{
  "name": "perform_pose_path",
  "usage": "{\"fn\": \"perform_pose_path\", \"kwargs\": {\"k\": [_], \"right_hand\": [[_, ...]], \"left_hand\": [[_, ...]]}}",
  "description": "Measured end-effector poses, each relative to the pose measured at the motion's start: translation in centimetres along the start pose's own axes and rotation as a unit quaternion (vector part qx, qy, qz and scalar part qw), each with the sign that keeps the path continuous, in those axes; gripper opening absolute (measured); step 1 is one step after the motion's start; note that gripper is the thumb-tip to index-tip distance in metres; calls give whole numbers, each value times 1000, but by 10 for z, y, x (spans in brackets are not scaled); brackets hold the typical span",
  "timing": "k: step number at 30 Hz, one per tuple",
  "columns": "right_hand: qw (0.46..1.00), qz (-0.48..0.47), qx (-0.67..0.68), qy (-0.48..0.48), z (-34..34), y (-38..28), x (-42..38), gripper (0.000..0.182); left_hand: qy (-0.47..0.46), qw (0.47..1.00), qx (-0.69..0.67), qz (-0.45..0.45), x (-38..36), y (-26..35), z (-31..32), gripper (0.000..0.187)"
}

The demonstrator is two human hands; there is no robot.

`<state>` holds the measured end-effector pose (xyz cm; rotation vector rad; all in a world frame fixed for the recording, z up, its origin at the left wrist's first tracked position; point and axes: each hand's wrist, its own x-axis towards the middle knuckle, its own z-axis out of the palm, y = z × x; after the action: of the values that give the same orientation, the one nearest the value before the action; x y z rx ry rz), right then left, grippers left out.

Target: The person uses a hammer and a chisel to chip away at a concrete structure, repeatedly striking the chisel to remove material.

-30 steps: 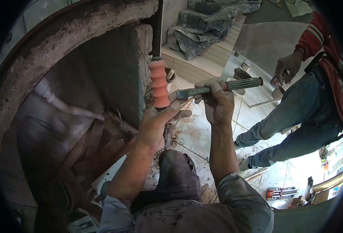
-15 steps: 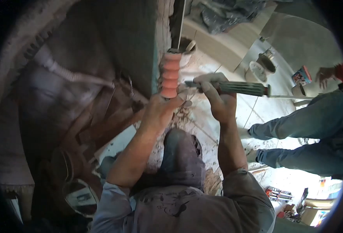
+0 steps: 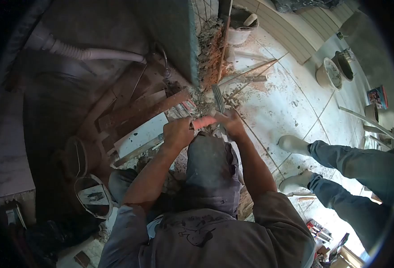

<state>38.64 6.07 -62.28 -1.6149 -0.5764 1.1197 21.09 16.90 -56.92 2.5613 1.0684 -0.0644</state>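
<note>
Low in front of my knees, my left hand (image 3: 177, 135) is wrapped round one end of a short orange corrugated hose (image 3: 204, 122). The hose now lies crosswise between my two hands. My right hand (image 3: 231, 125) is closed at its other end. A tool with a dark ribbed handle (image 3: 218, 98) sticks up out of my right hand; its blade end is hidden by the fingers. Just beyond the hands is the broken lower end of a wall (image 3: 209, 53), with exposed brick and rubble.
Left are a white board (image 3: 141, 134), wooden planks (image 3: 145, 109) and a pale corrugated pipe (image 3: 98, 54). A bucket (image 3: 238, 35) stands past the wall end; more buckets (image 3: 328, 75) stand right. Another person's legs (image 3: 353, 165) are at the right on the dusty tiled floor.
Both hands have come down and nearer my knees. The orange hose has turned from upright to crosswise. My right hand has moved onto it, and the tool's handle now points away from me.
</note>
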Motion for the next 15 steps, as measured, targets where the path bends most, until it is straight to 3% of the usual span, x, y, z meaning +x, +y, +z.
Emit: {"fn": "perform_pose_path", "kwargs": {"k": [1, 2, 3, 5, 7, 9, 10, 11, 13, 15], "right_hand": [[998, 30, 36, -50, 1, 9, 2, 29], [998, -4, 47, -43, 4, 21, 5, 26], [998, -5, 50, -48, 6, 32, 9, 26], [979, 95, 177, 33, 10, 57, 21, 25], [972, 122, 194, 42, 7, 91, 42, 24], [957, 160, 206, 126, 6, 134, 68, 23], [952, 148, 214, 161, 10, 128, 71, 23], [952, 146, 218, 156, 13, 158, 94, 23], [931, 37, 254, 258, 20, 251, 146, 23], [939, 44, 241, 240, 18, 204, 128, 24]], "left_hand": [[-32, 999, 10, 2, 2, 0, 3, 34], [-33, 999, 12, -3, 2, -4, 9, 34], [18, 999, 19, 42, 2, -9, 18, 36], [67, 994, 35, 85, 0, -17, 18, 39], [129, 990, -21, 44, -5, -26, 8, 44], [143, 986, -80, 22, -16, -55, -3, 43], [154, 983, -102, 2, -27, -72, -4, 41], [147, 986, -79, -28, -40, -81, -10, 40], [134, 985, -70, -79, -71, -105, -5, 39], [113, 986, -68, -107, -100, -122, 4, 39]]}}
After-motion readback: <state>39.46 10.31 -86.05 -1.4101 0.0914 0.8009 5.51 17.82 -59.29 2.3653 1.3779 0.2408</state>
